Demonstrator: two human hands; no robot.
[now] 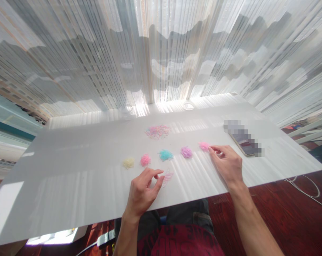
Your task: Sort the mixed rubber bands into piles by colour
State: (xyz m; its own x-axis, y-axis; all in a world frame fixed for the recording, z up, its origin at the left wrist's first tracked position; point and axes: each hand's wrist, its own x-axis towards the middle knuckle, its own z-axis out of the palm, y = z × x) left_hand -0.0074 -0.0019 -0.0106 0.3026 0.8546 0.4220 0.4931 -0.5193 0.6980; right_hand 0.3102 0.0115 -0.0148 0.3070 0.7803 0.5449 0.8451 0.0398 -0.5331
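Observation:
Thin, coloured elastic bands lie in little heaps on a white table [78, 160]. My left hand [143, 190] is at the near side, thumb and forefinger apart, just beside a loose pale pink and lilac cluster of bands [168, 177]. At the right end of a row, my right hand [227, 163] touches the edge of a light pink heap [203, 146]. Its fingertips are pinched together; anything between them is too small to make out. The row also has a yellow heap [128, 163], a hot pink heap [145, 160], a turquoise heap [165, 155] and a purple heap [186, 152].
A larger mixed-colour pile of bands [158, 132] lies behind the row. To the right is a phone [243, 139], partly pixelated. Clear round objects [188, 106] stand by the striped curtain [129, 53] at the back. A white cable [314, 190] hangs past the right edge.

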